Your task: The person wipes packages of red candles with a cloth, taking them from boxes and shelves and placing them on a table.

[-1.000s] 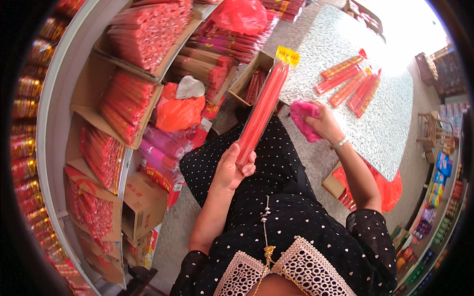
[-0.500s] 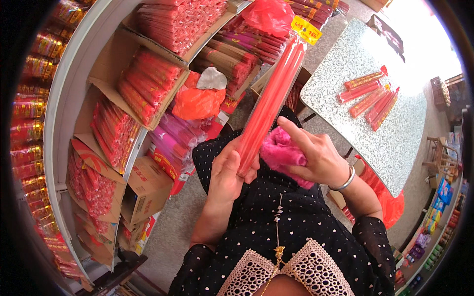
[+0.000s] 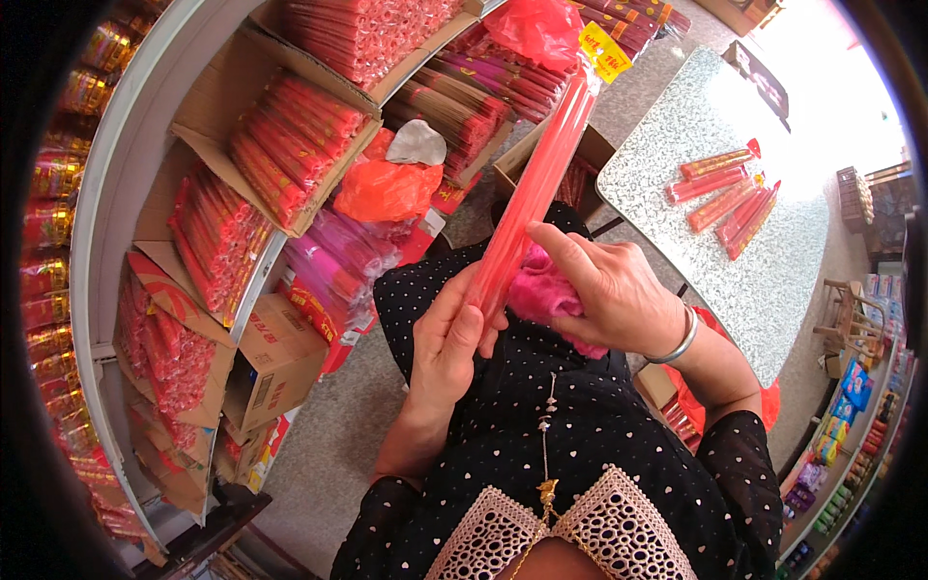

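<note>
My left hand (image 3: 449, 333) is closed round the lower end of a packet of long red candles (image 3: 543, 179). The packet slants up and away to the right, wrapped in clear plastic, with a yellow label (image 3: 604, 53) at its top end. In my right hand (image 3: 623, 295) is a fluffy bright pink cloth (image 3: 543, 290), gripped under the curled fingers. The right index finger reaches out to the packet's side just above my left hand. Part of the cloth is hidden behind the right fingers and the packet.
At the left, shelves (image 3: 92, 319) hold open cardboard boxes (image 3: 309, 208) of red wrapped sticks. A speckled table (image 3: 667, 261) at the right carries several red packets (image 3: 720, 179). Between them stands a cardboard box (image 3: 507, 169); a red plastic bag (image 3: 387, 188) lies by the shelves.
The right hand and pink cloth have shifted slightly left, bringing the index finger against the packet. The packet has turned a little in my left hand, which keeps its hold.
</note>
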The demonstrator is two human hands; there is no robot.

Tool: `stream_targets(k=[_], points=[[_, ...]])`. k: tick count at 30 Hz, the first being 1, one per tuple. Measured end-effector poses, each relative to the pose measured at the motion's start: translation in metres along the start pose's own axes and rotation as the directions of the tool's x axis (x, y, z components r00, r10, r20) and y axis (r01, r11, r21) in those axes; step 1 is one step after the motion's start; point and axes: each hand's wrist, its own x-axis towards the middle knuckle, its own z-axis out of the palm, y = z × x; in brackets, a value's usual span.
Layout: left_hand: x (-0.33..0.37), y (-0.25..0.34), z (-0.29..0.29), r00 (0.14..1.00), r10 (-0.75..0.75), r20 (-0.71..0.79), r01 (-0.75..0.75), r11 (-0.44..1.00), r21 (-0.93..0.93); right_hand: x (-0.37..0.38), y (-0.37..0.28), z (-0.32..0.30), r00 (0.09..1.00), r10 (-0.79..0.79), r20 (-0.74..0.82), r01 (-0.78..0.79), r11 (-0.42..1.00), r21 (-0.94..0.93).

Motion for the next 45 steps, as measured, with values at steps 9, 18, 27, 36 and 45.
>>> stream_targets(k=[9, 18, 27, 36, 45], points=[[-0.005, 0.004, -0.008, 0.998, 0.062, 0.002, -0.062, 0.994, 0.087, 0.008, -0.013, 0.002, 0.998, -0.051, 0.042, 0.050, 0.998, 0.035], [-0.010, 0.002, -0.008, 0.999, 0.025, -0.030, -0.028, 0.997, -0.074, 0.010, -0.014, -0.006, 0.995, 0.007, 0.100, -0.004, 1.000, -0.029], [-0.012, 0.003, -0.008, 0.999, 0.043, -0.012, -0.043, 0.999, -0.020, 0.013, -0.019, -0.008, 0.989, -0.093, 0.119, 0.102, 0.993, -0.066], [-0.013, 0.003, -0.006, 1.000, -0.005, -0.018, 0.004, 0.998, -0.064, 0.009, -0.015, -0.014, 0.993, -0.031, 0.111, 0.044, 0.992, -0.118], [-0.011, 0.002, -0.004, 1.000, 0.018, -0.020, -0.019, 0.999, -0.035, 0.010, -0.016, -0.011, 0.981, -0.084, 0.174, 0.098, 0.992, -0.074]])
